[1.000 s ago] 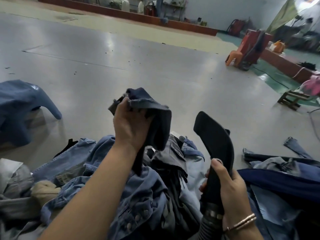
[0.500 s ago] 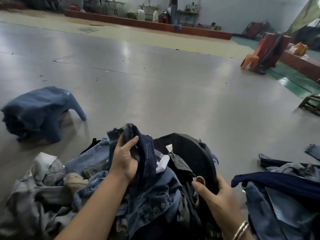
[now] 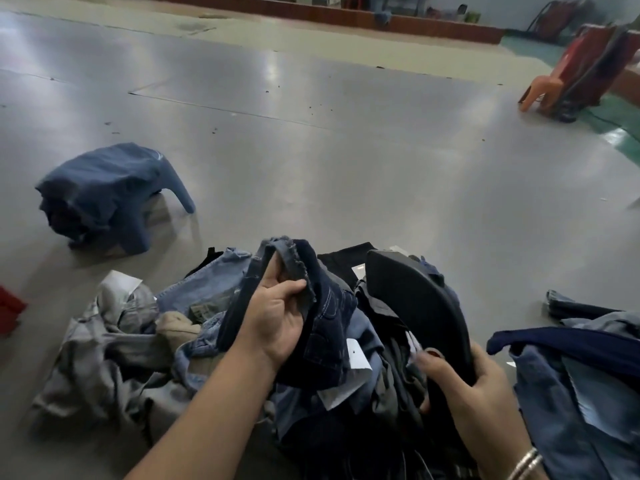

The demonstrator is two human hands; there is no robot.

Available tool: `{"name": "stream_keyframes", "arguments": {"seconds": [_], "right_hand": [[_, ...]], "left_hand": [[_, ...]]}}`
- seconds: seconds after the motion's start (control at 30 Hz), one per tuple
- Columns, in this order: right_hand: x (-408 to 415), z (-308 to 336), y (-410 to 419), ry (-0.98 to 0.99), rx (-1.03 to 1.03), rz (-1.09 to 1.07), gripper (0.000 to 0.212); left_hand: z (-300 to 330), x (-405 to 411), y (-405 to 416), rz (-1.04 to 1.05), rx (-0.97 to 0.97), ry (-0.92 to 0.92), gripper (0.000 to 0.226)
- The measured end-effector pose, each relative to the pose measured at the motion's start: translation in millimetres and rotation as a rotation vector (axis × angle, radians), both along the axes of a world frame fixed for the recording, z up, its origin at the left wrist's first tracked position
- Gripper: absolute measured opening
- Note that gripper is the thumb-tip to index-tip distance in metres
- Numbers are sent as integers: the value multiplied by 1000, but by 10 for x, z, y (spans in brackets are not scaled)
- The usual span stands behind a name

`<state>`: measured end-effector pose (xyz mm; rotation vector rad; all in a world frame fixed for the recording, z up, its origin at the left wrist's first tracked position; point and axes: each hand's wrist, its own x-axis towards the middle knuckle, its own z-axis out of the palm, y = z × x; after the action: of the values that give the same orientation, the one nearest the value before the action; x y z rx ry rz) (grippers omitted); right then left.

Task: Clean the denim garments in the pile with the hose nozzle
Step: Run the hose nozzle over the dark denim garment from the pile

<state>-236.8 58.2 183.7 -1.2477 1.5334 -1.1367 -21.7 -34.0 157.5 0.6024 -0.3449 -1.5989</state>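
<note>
A pile of denim garments in light blue, grey and dark blue lies on the floor right in front of me. My left hand grips a dark blue denim garment by its frayed edge, just above the pile. My right hand holds the black hose nozzle, whose wide curved head rises beside the dark garment on its right. The hose itself is hidden below my hand.
A second heap of blue denim lies at the right. A stool draped in denim stands at the left. An orange plastic chair and red equipment are far right. A red object shows at the left edge. Grey floor stretches ahead.
My left hand has come down from raised height to the pile with the dark garment. The nozzle was lowered from upright and now stands beside the garment. The view tilted down.
</note>
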Motion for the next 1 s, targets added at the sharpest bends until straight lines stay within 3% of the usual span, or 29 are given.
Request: {"name": "stream_keyframes", "arguments": {"seconds": [0.33,0.43,0.63,0.77,1.0], "right_hand": [[-62,153,46,-37,13,-10,9],[-2,181,46,-24,-5,58,35],[118,165,75,71,28,139,38],[162,163,31,86,37,118,28],[153,282,-119,62,-20,-12,38]], "left_hand": [[-7,-70,33,-89,-38,-71,62],[-16,-101,34,-120,-52,-120,65],[-11,-123,89,-212,-158,-227,68],[-25,-173,147,-322,-238,-287,70],[-96,-204,227,-479,-258,-326,77]]}}
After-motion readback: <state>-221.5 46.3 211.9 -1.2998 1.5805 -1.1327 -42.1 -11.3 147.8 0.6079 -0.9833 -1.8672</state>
